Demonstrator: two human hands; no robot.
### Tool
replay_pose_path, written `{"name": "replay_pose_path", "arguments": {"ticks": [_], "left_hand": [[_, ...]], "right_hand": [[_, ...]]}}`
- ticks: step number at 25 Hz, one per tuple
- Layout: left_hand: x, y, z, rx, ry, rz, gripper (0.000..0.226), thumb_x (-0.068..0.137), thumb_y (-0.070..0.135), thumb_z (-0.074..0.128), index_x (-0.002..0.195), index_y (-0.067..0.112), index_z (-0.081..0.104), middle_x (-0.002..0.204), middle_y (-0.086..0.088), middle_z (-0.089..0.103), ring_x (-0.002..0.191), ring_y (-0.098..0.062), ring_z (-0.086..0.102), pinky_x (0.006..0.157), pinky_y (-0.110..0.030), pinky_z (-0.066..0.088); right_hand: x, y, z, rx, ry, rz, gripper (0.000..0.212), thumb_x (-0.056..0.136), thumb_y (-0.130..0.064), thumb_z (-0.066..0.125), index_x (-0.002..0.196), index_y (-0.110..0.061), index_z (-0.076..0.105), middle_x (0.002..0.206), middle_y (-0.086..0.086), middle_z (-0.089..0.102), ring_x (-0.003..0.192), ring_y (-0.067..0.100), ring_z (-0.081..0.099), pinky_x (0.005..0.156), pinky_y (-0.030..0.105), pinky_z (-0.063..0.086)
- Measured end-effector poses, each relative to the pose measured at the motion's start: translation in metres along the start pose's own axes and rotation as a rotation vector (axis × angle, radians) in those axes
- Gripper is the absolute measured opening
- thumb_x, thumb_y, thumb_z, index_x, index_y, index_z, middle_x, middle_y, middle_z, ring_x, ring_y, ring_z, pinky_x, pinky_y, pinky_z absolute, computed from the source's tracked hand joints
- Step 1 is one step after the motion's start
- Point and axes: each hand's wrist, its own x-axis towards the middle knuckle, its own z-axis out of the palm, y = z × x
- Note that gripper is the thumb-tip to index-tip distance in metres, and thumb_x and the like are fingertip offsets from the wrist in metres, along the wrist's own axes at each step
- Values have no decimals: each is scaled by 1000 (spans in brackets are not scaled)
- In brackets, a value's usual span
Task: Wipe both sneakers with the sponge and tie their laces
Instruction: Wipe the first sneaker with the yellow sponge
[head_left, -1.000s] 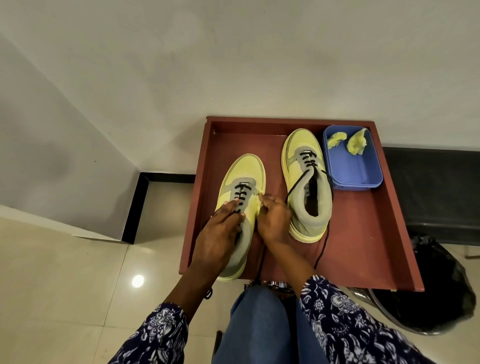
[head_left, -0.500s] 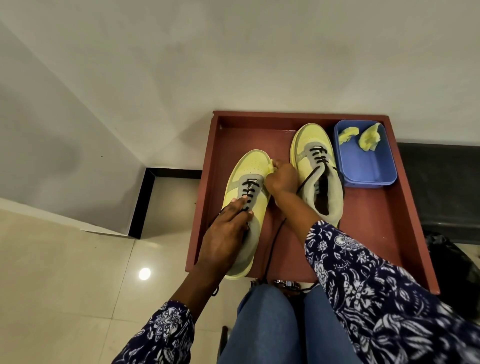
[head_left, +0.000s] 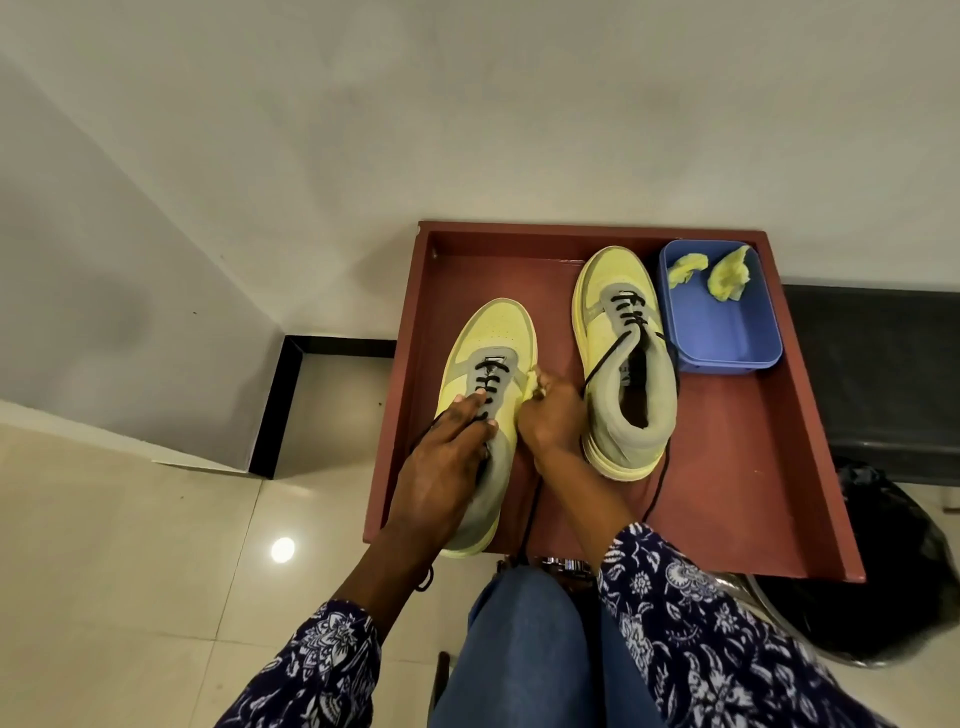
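wiping step on the left sneaker (head_left: 480, 374) at frame centre: left hand (head_left: 447, 467) lies flat-fingered steadying it, right hand (head_left: 550, 415) pinches the sponge (head_left: 532, 379) against its side; next, likely more rubbing.

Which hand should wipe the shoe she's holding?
The right hand, probably. It already pinches the yellow sponge against the side of the near sneaker, while the left hand rests flat on top, holding it steady.

Left sneaker (head_left: 480, 374) yellow-grey, black laces (head_left: 488, 382) untied, toe away. Right sneaker (head_left: 621, 358) same, upright beside it, laces loose. Yellow sponge piece (head_left: 532, 383) pressed against left sneaker's side.
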Motion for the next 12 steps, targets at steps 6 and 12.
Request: {"name": "replay_pose_path", "arguments": {"ticks": [6,12], "left_hand": [[-1,-1,1,-13,3,7,35,83,16,40,95,-1,69,119,-23,61,107,-37,61,84,-41,50],[-2,-1,-1,-19,-15,-5,36,84,16,39,97,1,68,123,-21,59,112,-35,58,90,-38,44]], "right_hand": [[-33,38,26,177,-55,21,35,79,-3,51,105,-19,68,101,6,69,90,26,65,81,44,56],[-56,46,17,326,-116,130,41,84,4,49,115,-17,63,106,1,68,97,19,62,89,35,53]]}}
